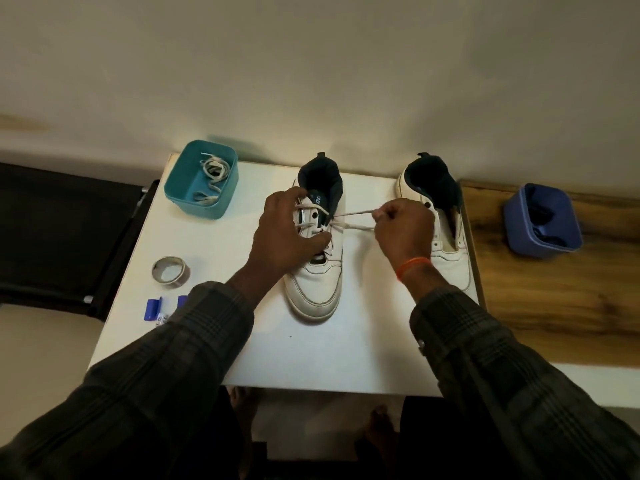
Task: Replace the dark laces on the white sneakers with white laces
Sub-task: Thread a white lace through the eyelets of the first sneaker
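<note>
Left hand (287, 230): I see it curled over the left shoe (317, 258), fingers bent round the upper near the eyelets and thumb at the tongue side, gripping it against the table (242, 341).
Right hand (403, 228): fingers pinched shut on the white lace (353, 220), drawn out sideways toward 3 o'clock from the left shoe; two strands run taut from the eyelets to my fingertips. An orange band (414, 265) sits on that wrist.
Left shoe: centre of the table, toe toward 6 o'clock, heel toward 12; white lace already crosses several eyelets.
Right shoe (446, 237): at 3 o'clock from the left shoe, near the table's right edge, partly hidden behind my right hand; I see no lace across the part that shows.
Teal bin (201, 178): at 10 o'clock on the table's far-left corner, a loose white lace (211, 174) lying inside.
Blue bin (542, 220): far out at 3 o'clock, on the wooden top (554, 306) beside the table, dark things inside; I cannot tell from here whether they are laces.
Tape roll (170, 269): at 9 o'clock from the left shoe, lying flat.
Blue clips (152, 308): at 8 o'clock, near the table's left edge, one partly under my left sleeve (173, 358).
</note>
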